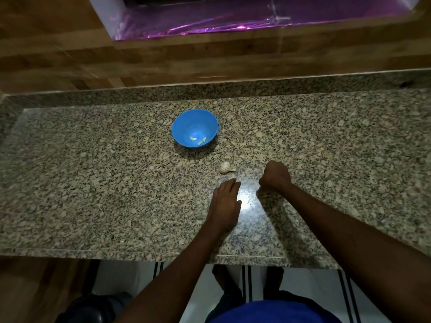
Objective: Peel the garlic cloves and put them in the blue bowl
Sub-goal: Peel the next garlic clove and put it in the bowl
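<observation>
Flat on the speckled granite counter [93,171] I see my left hand [225,206], fingers straight; my right hand [276,174] is curled, and I cannot tell what it holds. Papery garlic bulb [225,167] lies just beyond; round blue bowl [195,128] farther off holds three peeled cloves [198,140].

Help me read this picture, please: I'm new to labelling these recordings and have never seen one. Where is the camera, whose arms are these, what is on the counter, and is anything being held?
There is no machine here. A person wears one wide-angle camera on the head, looking forward and down, so both arms come in from the bottom edge and the legs show below the counter.

The left hand lies flat on the granite counter with straight fingers; its grip holds nothing that I can see. The right hand is curled into a fist, knuckles up. Whether it hides a clove inside cannot be told.

On the counter stands a blue bowl with three small peeled cloves in it. Nearer the hands lies a garlic bulb, still in its skin, touched by neither hand.

Behind the counter are a wooden wall and shiny purple foil.
</observation>
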The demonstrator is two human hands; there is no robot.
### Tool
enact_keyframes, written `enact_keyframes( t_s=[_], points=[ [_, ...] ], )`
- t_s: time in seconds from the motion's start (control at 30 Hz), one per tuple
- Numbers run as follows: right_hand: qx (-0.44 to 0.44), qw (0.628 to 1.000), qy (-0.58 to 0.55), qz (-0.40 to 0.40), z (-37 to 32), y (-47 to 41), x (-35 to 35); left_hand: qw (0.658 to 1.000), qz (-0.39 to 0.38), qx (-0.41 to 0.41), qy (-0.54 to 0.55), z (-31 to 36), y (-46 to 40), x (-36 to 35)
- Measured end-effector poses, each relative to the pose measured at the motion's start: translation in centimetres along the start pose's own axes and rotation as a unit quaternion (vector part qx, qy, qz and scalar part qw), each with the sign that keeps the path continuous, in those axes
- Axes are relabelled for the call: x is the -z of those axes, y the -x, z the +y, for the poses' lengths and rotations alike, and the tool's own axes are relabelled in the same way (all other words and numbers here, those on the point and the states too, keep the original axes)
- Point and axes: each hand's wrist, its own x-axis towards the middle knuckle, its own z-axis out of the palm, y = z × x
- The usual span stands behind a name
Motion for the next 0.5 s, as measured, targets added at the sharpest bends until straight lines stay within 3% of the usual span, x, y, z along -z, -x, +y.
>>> enact_keyframes(
  t_s=[0.13, 0.23, 0.37, 0.5],
  points=[
    [0.029, 0.997, -0.032, -0.059, 2.6, -0.5, 0.3, 1.0, 0.0, 0.007, 0.001, -0.1, 0.0, -0.2],
    [0.021, 0.981, -0.174, -0.086, 4.3, 0.3, 0.3, 1.0, 0.002, 0.007, -0.003, 0.0, -0.2, -0.3],
    [-0.033, 0.913, -0.383, -0.136, 4.5, 1.4, 0.7, 1.0, 0.002, 0.017, 0.008, 0.2, 0.2, -0.7],
    [-0.132, 0.894, -0.398, -0.156, 3.4, 0.9, 1.4, 0.999, 0.011, 0.027, 0.018, 0.3, 0.6, -1.0]
  ],
)
